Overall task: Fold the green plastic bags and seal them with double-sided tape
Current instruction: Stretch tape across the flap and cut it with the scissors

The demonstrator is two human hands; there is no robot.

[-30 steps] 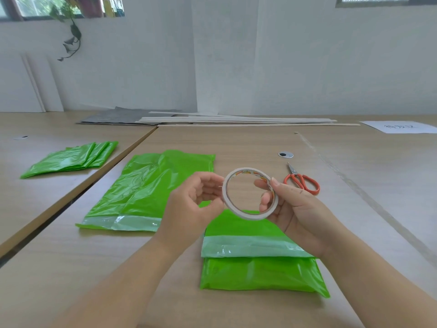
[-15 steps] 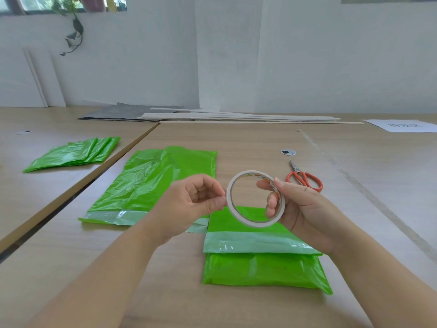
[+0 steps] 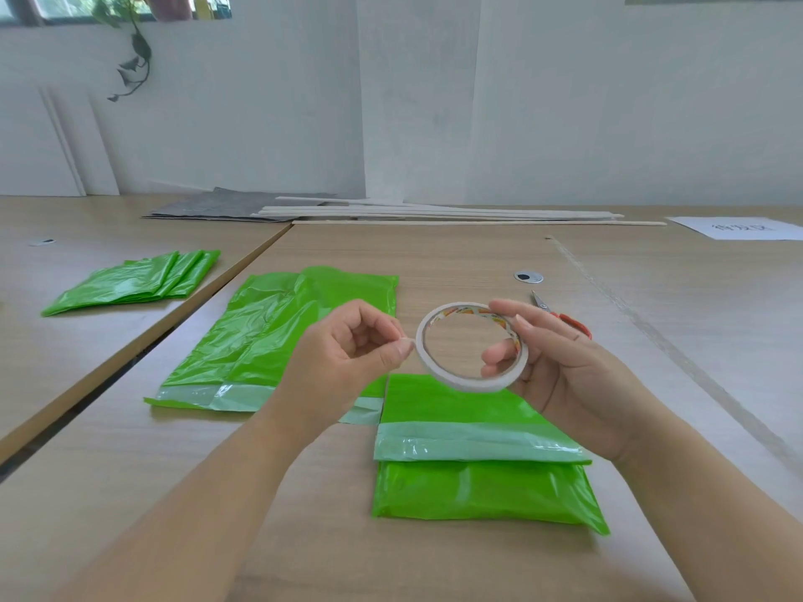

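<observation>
Your right hand [image 3: 578, 375] grips the tape roll [image 3: 467, 383], your left hand [image 3: 347, 354] pinches its edge; peel a strip next.

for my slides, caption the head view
Right hand holds a tape roll over a folded green bag while left hand pinches at its edge.

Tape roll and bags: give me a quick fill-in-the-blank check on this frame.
The tape roll is held in the ___ hand. The folded bag nearest is ___ in colour. Beyond that hand lie red-handled ___. The stacked bags lie on the ___ table.
Missing: right; green; scissors; left.
</observation>
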